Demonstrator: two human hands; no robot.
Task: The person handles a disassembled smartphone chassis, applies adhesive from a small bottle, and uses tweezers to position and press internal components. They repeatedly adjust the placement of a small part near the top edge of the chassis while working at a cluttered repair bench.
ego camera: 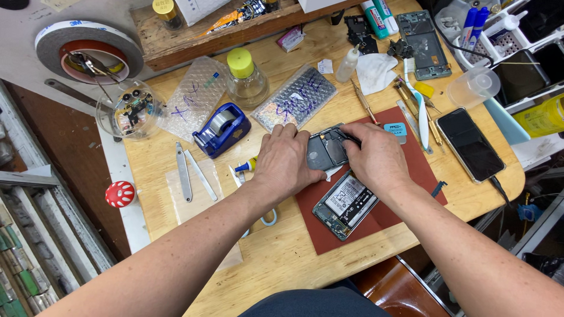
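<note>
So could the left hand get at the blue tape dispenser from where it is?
Probably yes. The left hand rests on the dark phone part, and the blue tape dispenser sits just to its left on bare wooden table with nothing between them.

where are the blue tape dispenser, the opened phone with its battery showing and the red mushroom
blue tape dispenser (222,130), head view, on its blue body beside the roll
opened phone (346,205), head view, on the battery face
red mushroom (120,194), head view, on its spotted cap
</note>
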